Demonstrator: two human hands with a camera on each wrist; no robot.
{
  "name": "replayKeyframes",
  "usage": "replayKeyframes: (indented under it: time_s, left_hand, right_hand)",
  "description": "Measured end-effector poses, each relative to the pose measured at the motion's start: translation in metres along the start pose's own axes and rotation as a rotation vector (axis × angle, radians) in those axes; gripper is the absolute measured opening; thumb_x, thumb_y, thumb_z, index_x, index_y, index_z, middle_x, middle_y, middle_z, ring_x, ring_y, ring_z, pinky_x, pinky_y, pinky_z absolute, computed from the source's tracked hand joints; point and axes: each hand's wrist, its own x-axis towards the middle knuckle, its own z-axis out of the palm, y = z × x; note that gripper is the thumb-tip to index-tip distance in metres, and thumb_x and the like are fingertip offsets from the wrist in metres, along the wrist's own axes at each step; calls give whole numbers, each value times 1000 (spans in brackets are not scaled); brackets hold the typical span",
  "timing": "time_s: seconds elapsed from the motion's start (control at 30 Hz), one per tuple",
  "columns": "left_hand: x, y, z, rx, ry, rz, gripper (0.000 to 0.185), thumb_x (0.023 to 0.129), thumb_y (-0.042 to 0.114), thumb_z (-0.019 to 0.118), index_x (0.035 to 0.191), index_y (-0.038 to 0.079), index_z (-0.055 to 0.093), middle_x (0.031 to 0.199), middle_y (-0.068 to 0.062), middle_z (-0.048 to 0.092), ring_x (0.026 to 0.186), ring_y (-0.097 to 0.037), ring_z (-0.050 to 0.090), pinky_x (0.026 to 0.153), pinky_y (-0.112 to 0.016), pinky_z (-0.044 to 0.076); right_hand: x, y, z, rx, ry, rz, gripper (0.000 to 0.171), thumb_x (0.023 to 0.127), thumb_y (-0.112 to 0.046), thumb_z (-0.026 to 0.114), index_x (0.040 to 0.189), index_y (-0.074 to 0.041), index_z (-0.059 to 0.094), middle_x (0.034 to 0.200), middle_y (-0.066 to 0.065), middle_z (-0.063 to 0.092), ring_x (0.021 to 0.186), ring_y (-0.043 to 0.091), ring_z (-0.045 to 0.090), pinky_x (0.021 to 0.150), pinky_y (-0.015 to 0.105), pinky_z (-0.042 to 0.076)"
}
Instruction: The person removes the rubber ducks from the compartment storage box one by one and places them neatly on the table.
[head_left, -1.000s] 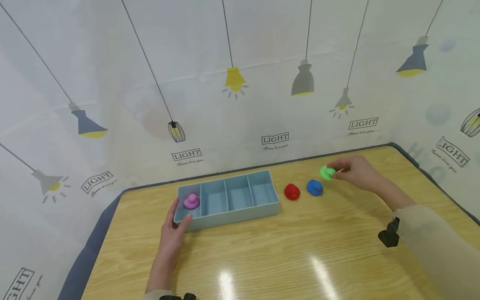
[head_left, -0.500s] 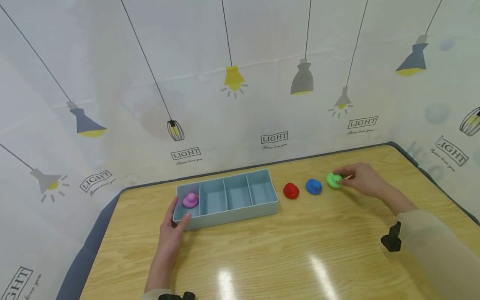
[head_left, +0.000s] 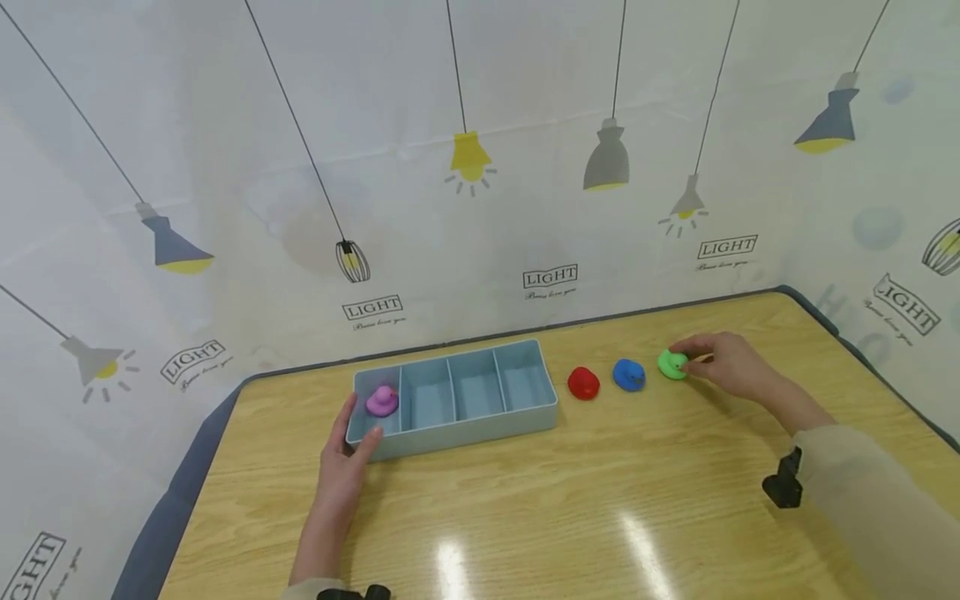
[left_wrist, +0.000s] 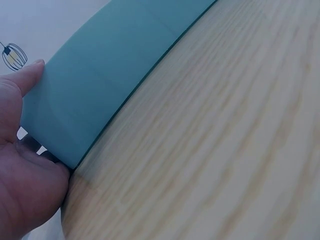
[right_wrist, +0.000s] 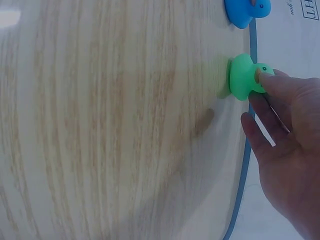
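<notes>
My left hand (head_left: 347,458) grips the left end of a pale blue divided box (head_left: 450,433), thumb on its near side and fingers around the end. In the left wrist view, the thumb (left_wrist: 35,75) lies against the box's long wall (left_wrist: 100,80). A purple toy duck (head_left: 382,402) sits in the leftmost compartment. Over at the right, my right hand (head_left: 731,363) pinches a green toy duck (head_left: 671,364) by its head, low over the table. The right wrist view shows the thumb at the bill of this green duck (right_wrist: 242,77), with its shadow close beside it.
Between the box and the green duck, a blue toy duck (head_left: 628,375) and a red rounded toy (head_left: 583,383) stand in a row on the wooden table (head_left: 540,508). A printed backdrop (head_left: 405,200) rises right behind the table's far edge.
My right hand has moved the green duck slightly right and down towards the table, away from the blue duck. The left hand and the box have stayed in place.
</notes>
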Motion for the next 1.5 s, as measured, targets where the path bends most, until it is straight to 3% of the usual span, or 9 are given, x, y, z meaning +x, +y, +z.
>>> replayKeyframes:
  time_s: [0.33,1.3,1.5]
  left_hand:
    - [-2,-2,1,-19,6,34,72,105,26,61,165,31,21,172,-8,2,156,-30,-2,125,-50,8]
    - [-4,-1,1,-2,0,17,72,106,27,59,165,33,19,172,-8,2,156,-31,-1,125,-50,10]
    - [-2,0,1,0,1,22,71,106,28,59,165,34,20,172,-5,2,156,-31,0,125,-52,11]
  right_hand:
    - [-2,6,3,40,-9,0,35,98,1,64,131,12,62,125,31,64,114,45,61,88,51,58]
    - [-3,6,4,-25,17,-16,34,95,4,64,128,11,64,124,30,65,112,45,62,86,51,58]
    - [-4,-2,-1,13,28,-19,36,97,1,64,132,10,62,128,31,63,115,47,61,89,52,57]
